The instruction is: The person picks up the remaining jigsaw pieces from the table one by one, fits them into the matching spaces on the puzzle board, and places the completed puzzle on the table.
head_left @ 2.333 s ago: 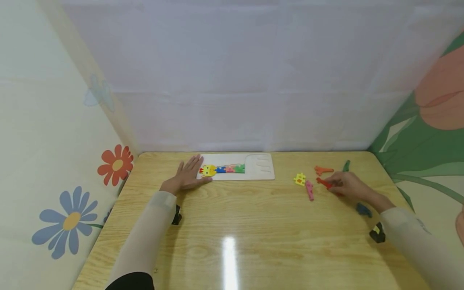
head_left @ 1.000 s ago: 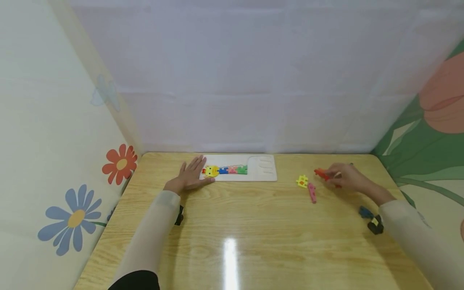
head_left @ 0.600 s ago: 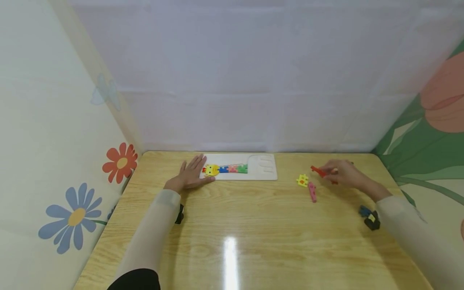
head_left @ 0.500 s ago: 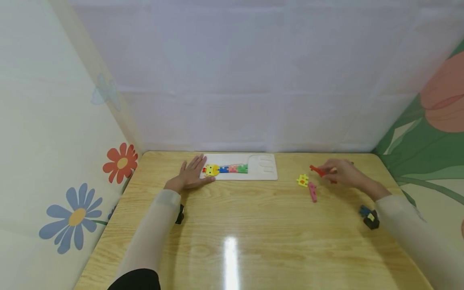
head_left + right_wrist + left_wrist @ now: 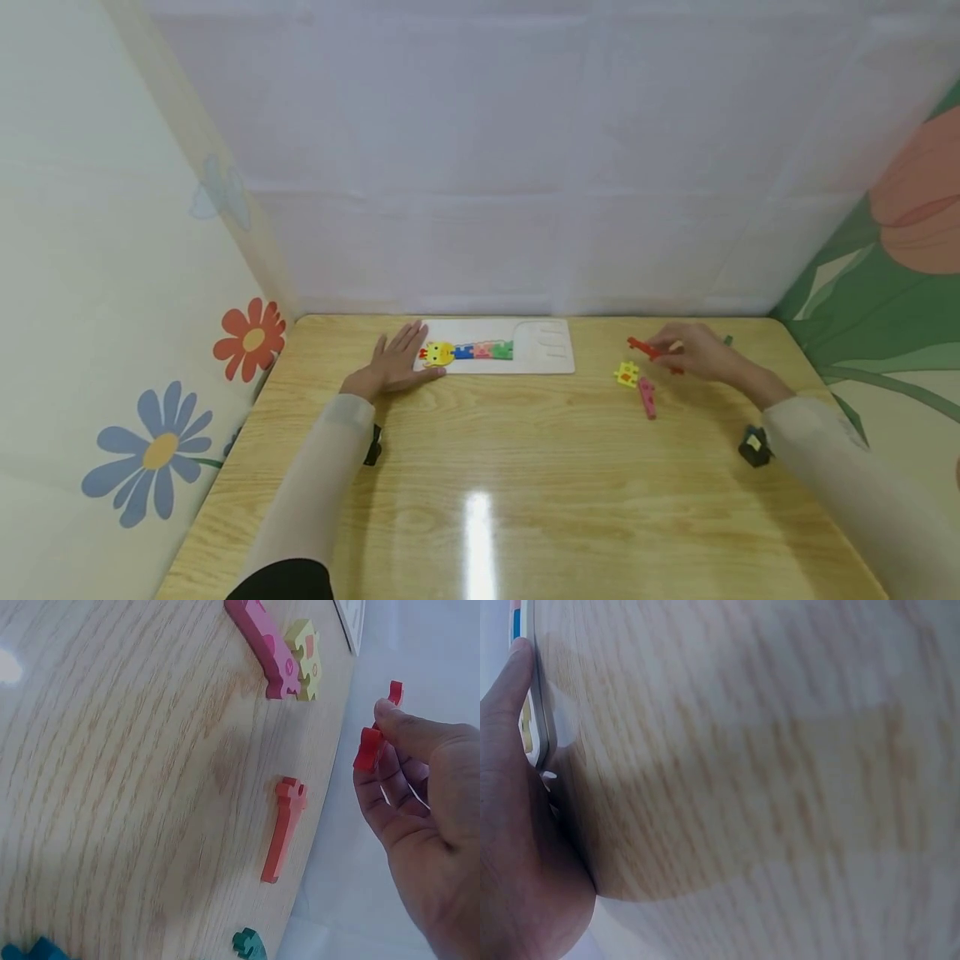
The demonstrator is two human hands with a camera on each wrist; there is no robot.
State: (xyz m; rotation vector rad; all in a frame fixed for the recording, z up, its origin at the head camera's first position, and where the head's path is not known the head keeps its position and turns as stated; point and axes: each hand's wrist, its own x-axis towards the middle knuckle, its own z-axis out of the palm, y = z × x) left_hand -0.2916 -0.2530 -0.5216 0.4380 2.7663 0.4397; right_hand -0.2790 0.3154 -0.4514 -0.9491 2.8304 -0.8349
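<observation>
My left hand (image 5: pixel 393 364) lies with straight, spread fingers over the left end of a white puzzle board (image 5: pixel 542 362); in the left wrist view, its thumb (image 5: pixel 514 679) rests along the board's edge. Pieces in the board form a yellow giraffe head (image 5: pixel 437 354) and a blue, pink and green neck (image 5: pixel 482 350); the recess at the right end holds no piece. Raised over the table, my right hand (image 5: pixel 697 354) pinches a red puzzle piece (image 5: pixel 367 750) between thumb and fingers. Below it lies an orange-red piece (image 5: pixel 282 832), partly covered by the hand in the head view.
A yellow piece (image 5: pixel 626 374) and a pink piece (image 5: pixel 647 398) lie touching or nearly so, left of the right hand. Farther right are a green piece (image 5: pixel 249 943) and a dark blue piece (image 5: pixel 41 951). A white cloth wall (image 5: pixel 480 250) stands behind the table.
My right hand has taken hold of the red piece, lifted it and carried it a little left. Its sleeve has shifted left, hiding the blue piece in the head view. My left hand stays put.
</observation>
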